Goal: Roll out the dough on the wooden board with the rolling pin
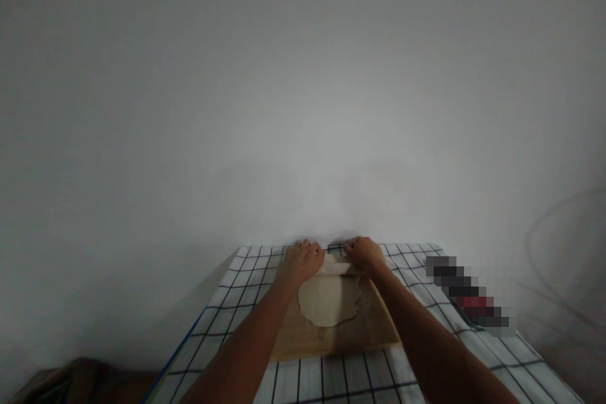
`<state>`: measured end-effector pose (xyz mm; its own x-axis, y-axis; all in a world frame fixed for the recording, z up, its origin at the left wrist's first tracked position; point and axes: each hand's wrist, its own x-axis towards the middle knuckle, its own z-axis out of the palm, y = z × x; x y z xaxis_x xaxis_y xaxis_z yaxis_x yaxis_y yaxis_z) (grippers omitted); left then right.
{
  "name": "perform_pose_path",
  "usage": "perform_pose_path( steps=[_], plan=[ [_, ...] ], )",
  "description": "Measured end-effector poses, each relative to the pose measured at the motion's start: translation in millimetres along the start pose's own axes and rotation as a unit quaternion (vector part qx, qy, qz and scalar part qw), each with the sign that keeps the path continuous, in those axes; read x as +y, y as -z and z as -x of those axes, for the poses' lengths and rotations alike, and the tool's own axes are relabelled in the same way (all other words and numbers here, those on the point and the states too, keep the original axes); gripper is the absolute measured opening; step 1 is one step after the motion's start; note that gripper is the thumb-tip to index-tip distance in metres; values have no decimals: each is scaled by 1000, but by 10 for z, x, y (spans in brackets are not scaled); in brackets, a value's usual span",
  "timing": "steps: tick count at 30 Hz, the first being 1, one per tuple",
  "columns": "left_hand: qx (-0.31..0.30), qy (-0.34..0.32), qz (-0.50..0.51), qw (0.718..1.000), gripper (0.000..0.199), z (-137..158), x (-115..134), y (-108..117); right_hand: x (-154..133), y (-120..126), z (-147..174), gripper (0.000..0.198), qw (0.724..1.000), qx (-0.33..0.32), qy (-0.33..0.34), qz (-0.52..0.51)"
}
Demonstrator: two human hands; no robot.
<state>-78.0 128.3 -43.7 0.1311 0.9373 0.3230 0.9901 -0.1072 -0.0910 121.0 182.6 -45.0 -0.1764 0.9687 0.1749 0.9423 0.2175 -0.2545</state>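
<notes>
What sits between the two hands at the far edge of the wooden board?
In the head view, a pale rolling pin spans the gap between the left hand and right hand, lying on the far edge of the flattened dough.

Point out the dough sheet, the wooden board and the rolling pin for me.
dough sheet (329, 303): head view, middle of the flat pale sheet.
wooden board (331, 341): head view, bare near edge.
rolling pin (335, 269): head view, stretch showing between left hand (303, 263) and right hand (364, 255).

No text, label, brand, number or sign can be read anywhere in the view; a pixelated patch on the right hides whatever lies there.
</notes>
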Motion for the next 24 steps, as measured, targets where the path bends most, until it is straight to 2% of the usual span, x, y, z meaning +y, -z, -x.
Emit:
perform_pose_path(
  steps=[6,15,24],
  plan=[
    [42,-28,-3,999,30,155,0,-4,-42,48,172,41,1000,16,18,16],
    [105,-29,3,994,32,344,69,-38,28,40,437,39,999,-7,40,20],
    [129,-18,32,991,38,554,141,14,-4,72,717,42,998,16,57,37]
  ],
)
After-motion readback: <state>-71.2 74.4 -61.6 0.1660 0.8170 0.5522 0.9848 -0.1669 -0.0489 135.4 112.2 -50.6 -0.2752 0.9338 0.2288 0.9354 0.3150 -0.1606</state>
